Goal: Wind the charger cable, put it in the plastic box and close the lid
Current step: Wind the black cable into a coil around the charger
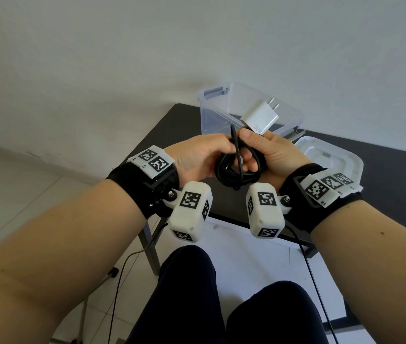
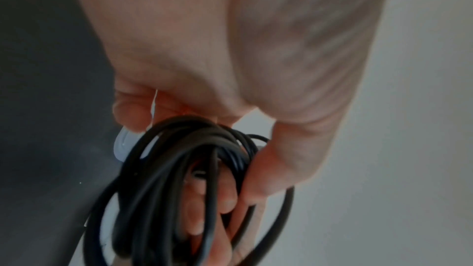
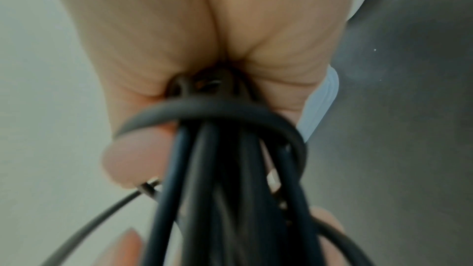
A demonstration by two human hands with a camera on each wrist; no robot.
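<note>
A black charger cable [image 1: 236,170] is wound into a small coil and held in the air over the near edge of the table. My left hand [image 1: 204,152] grips the coil from the left, with one strand standing up between both thumbs. My right hand [image 1: 269,150] grips it from the right, and the white plug block [image 1: 260,117] sticks up above its thumb. The left wrist view shows the cable loops [image 2: 184,169] wrapped around fingers. In the right wrist view the cable bundle [image 3: 230,169] runs out of the closed palm. Behind the hands stands the clear plastic box [image 1: 222,115], open. Its lid [image 1: 331,157] lies to the right.
The box and lid rest on a small black table [image 1: 390,189] with grey metal legs, set against a white wall. My knees in dark trousers [image 1: 187,294] are below the hands. Thin black wires hang from both wrist cameras toward the pale floor.
</note>
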